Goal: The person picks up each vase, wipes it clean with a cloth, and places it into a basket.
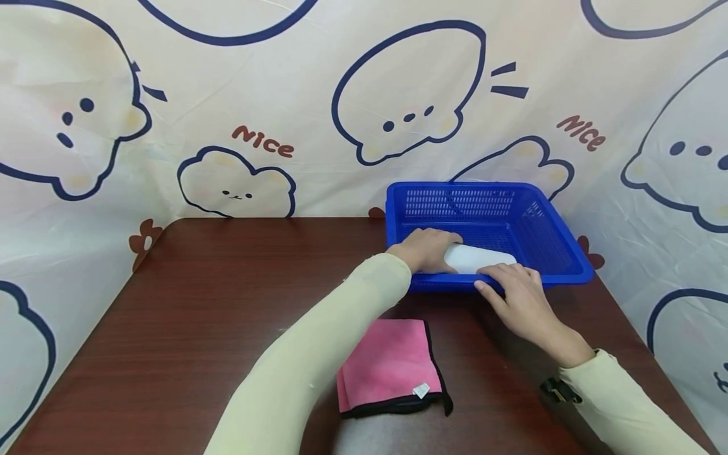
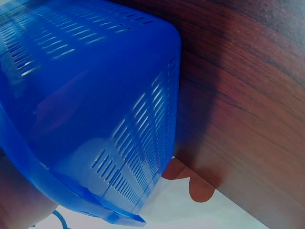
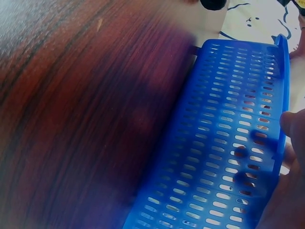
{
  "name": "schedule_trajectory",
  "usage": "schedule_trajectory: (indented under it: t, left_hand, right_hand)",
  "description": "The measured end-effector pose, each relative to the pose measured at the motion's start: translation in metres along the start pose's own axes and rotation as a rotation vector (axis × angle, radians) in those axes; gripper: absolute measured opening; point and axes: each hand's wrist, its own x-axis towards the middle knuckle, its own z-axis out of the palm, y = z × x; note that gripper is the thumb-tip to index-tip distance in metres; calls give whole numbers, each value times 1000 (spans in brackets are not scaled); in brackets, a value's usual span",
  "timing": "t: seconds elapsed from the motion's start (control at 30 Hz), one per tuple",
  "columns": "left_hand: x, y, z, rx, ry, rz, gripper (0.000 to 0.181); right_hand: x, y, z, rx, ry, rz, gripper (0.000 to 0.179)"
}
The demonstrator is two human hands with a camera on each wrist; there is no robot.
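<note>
A blue plastic basket with slotted walls stands at the back right of the table. Inside it, near the front wall, lies a smooth white rounded object, its kind not shown; both its ends are partly covered by hands. My left hand reaches over the basket's front left corner and grips the object's left end, thumb in front and fingers behind. My right hand holds the front rim, thumb outside and fingers over it, close to the object's right end. In the right wrist view, dark finger shapes show through the slotted wall.
A folded pink cloth with black edging and a white tag lies on the dark wooden table in front of the basket, partly covered by my left sleeve. A printed white curtain closes off the back and sides.
</note>
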Motion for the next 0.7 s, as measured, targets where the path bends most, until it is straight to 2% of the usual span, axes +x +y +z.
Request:
schedule_trajectory:
  t: [0.33, 0.7]
  left_hand:
    - [-6, -1, -4, -23, 31, 0, 68]
    - [-14, -9, -1, -46, 107, -31, 63]
  right_hand:
    - [1, -2, 0, 5, 3, 2, 30]
    - [-2, -2, 1, 6, 20, 0, 31]
